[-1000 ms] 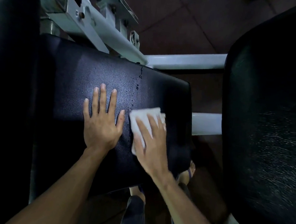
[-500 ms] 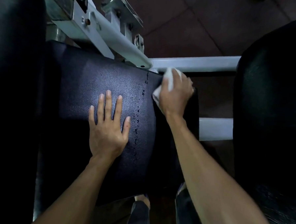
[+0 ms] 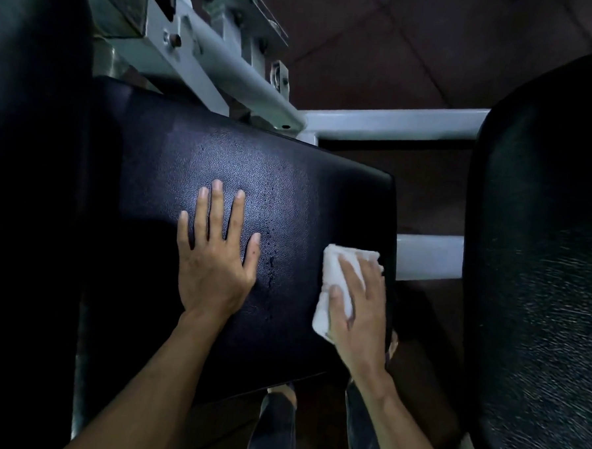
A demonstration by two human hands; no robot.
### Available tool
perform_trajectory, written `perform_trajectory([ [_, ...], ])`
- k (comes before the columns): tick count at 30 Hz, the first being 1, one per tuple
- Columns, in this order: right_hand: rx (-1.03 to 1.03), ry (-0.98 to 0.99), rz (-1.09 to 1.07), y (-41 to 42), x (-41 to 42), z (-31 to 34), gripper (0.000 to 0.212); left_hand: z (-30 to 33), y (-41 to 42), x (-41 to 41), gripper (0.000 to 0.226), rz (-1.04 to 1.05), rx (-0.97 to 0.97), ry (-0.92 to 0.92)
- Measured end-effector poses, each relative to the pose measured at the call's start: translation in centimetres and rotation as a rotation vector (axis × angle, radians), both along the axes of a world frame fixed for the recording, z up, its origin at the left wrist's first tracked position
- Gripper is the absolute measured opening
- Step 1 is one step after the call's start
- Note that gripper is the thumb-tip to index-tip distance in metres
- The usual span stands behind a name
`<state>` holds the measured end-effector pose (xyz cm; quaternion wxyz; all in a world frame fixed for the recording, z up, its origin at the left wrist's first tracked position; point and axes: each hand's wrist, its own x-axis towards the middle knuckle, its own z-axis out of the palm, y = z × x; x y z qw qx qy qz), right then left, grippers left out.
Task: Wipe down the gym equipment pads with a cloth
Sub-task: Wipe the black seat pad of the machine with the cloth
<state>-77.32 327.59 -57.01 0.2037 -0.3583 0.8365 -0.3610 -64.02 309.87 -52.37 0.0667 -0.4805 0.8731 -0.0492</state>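
Observation:
A black textured pad (image 3: 289, 189) of a gym machine fills the middle of the view, with small wet drops down its centre. My left hand (image 3: 214, 257) lies flat on the pad with fingers spread, holding nothing. My right hand (image 3: 359, 306) presses a folded white cloth (image 3: 333, 277) against the pad near its right edge. Fingers cover the cloth's right part.
A second black pad (image 3: 542, 271) stands tall at the right. Another dark pad (image 3: 29, 176) rises along the left side. The white metal frame (image 3: 389, 124) with brackets runs behind and between the pads. My legs show below, over a dark tiled floor (image 3: 400, 41).
My right hand with the cloth went up to the pad's far right corner, then came back down the right edge toward me. The left hand stayed flat in place.

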Motion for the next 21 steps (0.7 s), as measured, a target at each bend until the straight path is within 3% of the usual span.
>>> perform_trajectory([
  [5, 0.023, 0.017, -0.267, -8.5, -4.0, -1.1, 0.044, 0.0, 0.1, 0.0, 0.063, 0.001, -0.001, -0.005],
  [9, 0.005, 0.097, -0.213, -13.1, -3.9, -0.4, 0.044, -0.1, 0.0, 0.0, 0.063, -0.003, 0.001, 0.007],
  [16, -0.035, 0.052, 0.228, -1.7, 3.1, 1.1, 0.046, -0.1, 0.0, 0.1, 0.063, -0.001, 0.010, 0.007],
  [19, 0.004, 0.076, 0.248, 1.6, 2.2, 0.1, 0.048, -0.1, 0.0, 0.0, 0.063, 0.007, 0.017, 0.003],
  [21, 0.020, 0.045, 0.146, 1.7, 0.9, -0.3, 0.049, -0.1, 0.0, 0.0, 0.063, 0.008, 0.025, 0.001],
])
